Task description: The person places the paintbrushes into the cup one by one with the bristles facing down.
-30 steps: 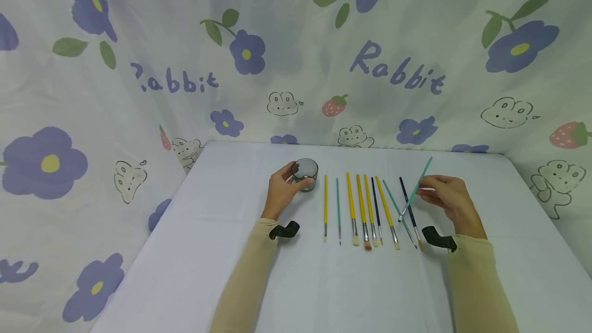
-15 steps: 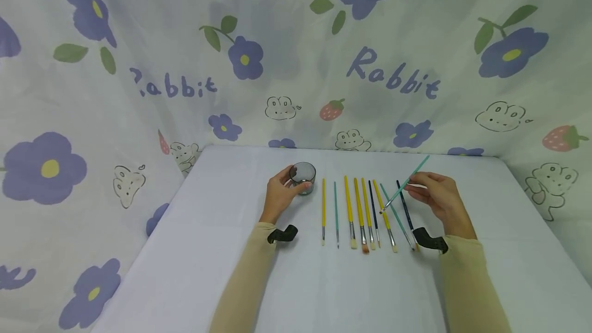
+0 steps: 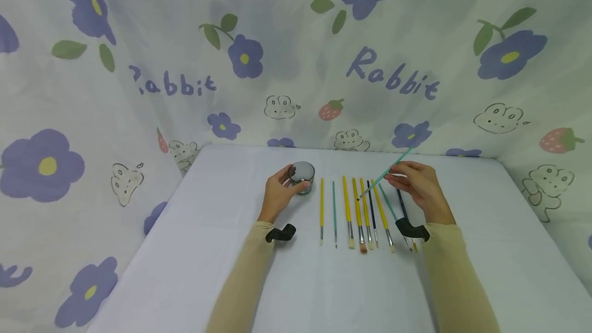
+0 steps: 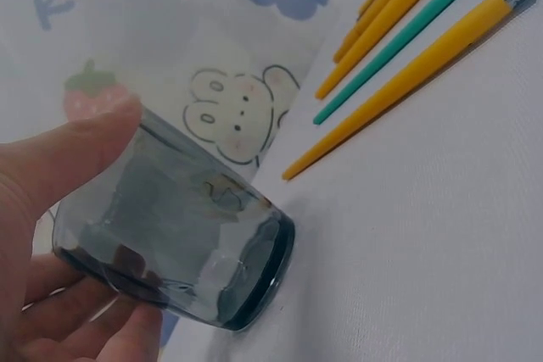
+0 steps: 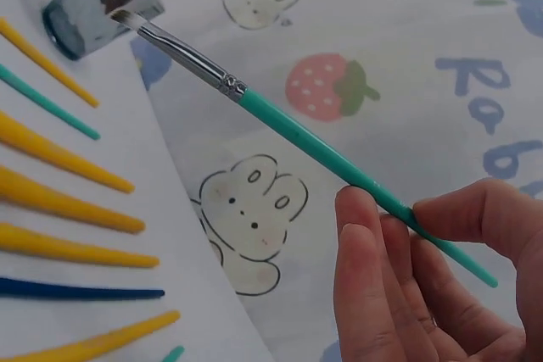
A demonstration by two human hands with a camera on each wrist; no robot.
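My left hand (image 3: 279, 194) grips a smoky grey glass (image 4: 182, 222) at the left end of a row of paintbrushes. Its thumb lies on the near side and the fingers wrap round the far side, with the mouth uncovered. Between thumb and fingertips, my right hand (image 3: 418, 186) pinches a teal paintbrush (image 5: 297, 136) by its handle, above the row. The bristle end points down and left toward the glass, and the handle's tip rises to the upper right. In the right wrist view the bristles overlap the glass.
Below the right hand lie several yellow brushes (image 3: 348, 207), a thin teal brush (image 3: 334, 209) and dark blue brushes (image 3: 371, 204), bristles toward the person. A second teal brush (image 3: 388, 202) lies slanted beside them. A printed curtain (image 3: 296, 55) hangs behind the white table (image 3: 222, 168).
My right hand has moved left with the teal paintbrush, from the right end of the row to over its middle. The left hand and the glass have stayed about where they were.
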